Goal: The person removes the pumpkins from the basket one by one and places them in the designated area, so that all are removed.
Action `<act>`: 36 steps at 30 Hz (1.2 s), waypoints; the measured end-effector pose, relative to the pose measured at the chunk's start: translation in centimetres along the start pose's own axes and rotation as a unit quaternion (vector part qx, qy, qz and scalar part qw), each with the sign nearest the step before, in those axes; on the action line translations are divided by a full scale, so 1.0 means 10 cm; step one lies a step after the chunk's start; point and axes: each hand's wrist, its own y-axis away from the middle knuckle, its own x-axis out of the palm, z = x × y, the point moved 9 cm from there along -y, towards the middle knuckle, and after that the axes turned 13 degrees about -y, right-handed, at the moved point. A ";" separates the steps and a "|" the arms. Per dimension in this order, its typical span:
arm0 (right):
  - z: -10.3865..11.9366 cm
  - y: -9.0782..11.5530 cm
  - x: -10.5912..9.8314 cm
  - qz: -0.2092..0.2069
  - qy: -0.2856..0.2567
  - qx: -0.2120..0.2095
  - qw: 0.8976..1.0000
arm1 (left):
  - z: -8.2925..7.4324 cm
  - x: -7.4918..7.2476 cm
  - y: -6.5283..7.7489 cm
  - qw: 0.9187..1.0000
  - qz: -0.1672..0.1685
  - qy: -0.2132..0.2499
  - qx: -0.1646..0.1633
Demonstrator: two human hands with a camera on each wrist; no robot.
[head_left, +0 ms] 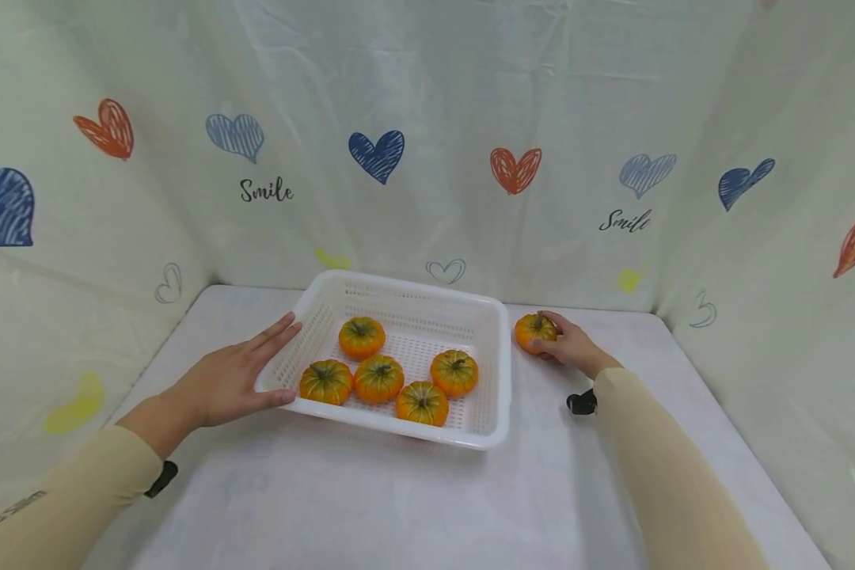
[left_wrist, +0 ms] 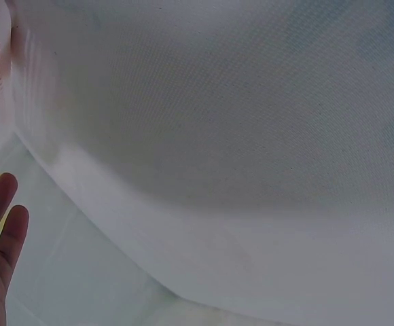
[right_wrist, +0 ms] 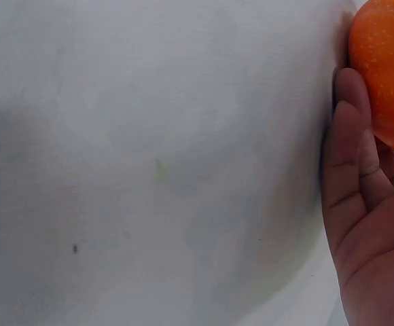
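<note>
My right hand (head_left: 573,345) grips a small orange and green pumpkin (head_left: 531,332) on the table, just right of the basket; in the right wrist view, fingers curve under the orange pumpkin (right_wrist: 387,75). A white plastic basket (head_left: 500,372) with slotted walls stands mid-table, slightly turned. Several similar pumpkins (head_left: 378,378) lie inside it, mostly toward the near side. My left hand (head_left: 231,381) is at the basket's left end, fingers spread and straight, thumb at the near corner of the rim. Part of it shows at the edge of the left wrist view.
A white cloth covers the table (head_left: 370,499). Pale curtains (head_left: 442,79) printed with hearts and the word Smile hang behind and on both sides, meeting the table's edges. Black straps with small devices (head_left: 582,402) sit at both wrists.
</note>
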 end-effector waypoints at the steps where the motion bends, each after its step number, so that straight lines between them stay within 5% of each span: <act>1: -0.01 0.00 0.01 -0.001 -0.004 0.002 1.000 | 0.00 0.00 0.00 1.000 0.000 -0.001 0.000; 36: -0.04 0.05 0.04 -0.034 0.016 0.033 0.999 | 0.01 0.02 0.00 1.000 0.000 0.004 -0.004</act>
